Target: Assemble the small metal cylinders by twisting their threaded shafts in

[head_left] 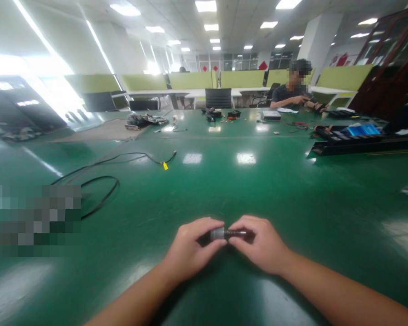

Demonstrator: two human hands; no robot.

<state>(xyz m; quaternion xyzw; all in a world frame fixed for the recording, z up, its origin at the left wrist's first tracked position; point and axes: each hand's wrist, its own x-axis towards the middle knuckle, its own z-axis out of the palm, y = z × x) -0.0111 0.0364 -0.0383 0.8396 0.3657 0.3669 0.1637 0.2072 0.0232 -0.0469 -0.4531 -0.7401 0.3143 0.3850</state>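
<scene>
A small cylindrical part point(219, 233), grey at its left end with a dark, ridged shaft and a metal tip on the right, lies level between my hands, low in the middle of the view. My left hand point(197, 240) pinches the grey end between thumb and fingers. Around the dark shaft, the thumb and fingers of my right hand point(259, 240) are closed. The fingertips of both hands almost meet. Under them is the green table point(190, 194).
A black cable point(117, 181) with a yellow tag point(165, 166) curls on the left. Black trays with a blue item point(363, 130) stand at the right. Electronic parts point(146, 120) lie along the far side. A person point(285, 95) sits at the back right, handling something dark.
</scene>
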